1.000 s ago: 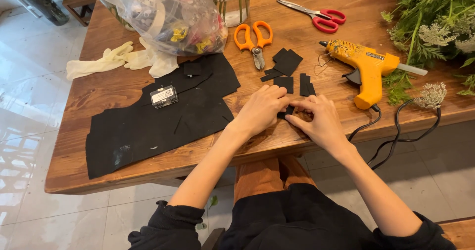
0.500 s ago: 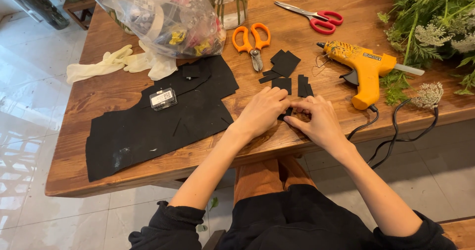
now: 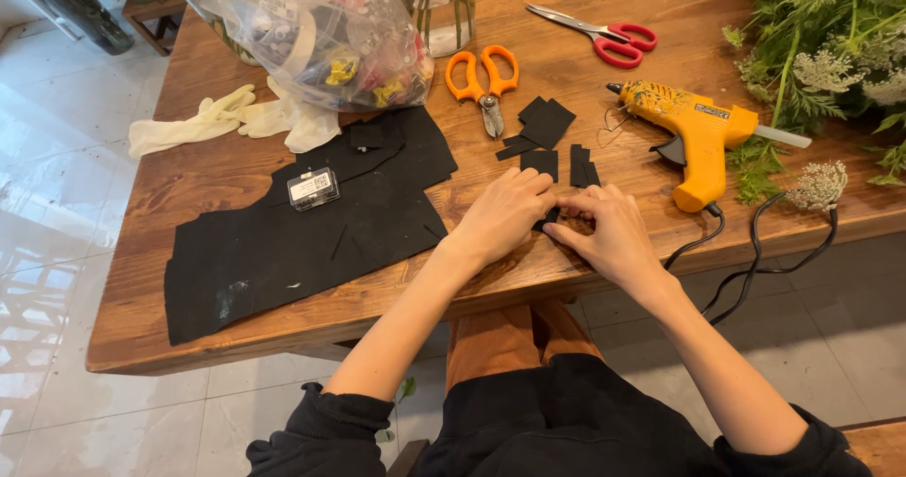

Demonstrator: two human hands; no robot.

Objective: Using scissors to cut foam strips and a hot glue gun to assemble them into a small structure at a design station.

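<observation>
My left hand (image 3: 505, 215) and my right hand (image 3: 606, 230) meet near the front edge of the wooden table (image 3: 236, 170). Their fingertips pinch a small black felt piece (image 3: 550, 218), mostly hidden between them. Just beyond the fingers lie several cut black felt squares (image 3: 547, 123). A large black felt sheet (image 3: 283, 241) spreads to the left of my left hand. An orange glue gun (image 3: 694, 133) stands right of my right hand, its black cord (image 3: 755, 260) hanging over the table edge.
Orange-handled scissors (image 3: 486, 76) and red-handled scissors (image 3: 604, 35) lie farther back. A clear plastic bag of craft bits (image 3: 326, 38), white gloves (image 3: 217, 118) and a small clear box (image 3: 313, 188) sit at the left. Green stems with white flowers (image 3: 830, 52) fill the right.
Both hands stay pressed together on the small felt piece, with only slight finger movement. The view has shifted a little.
</observation>
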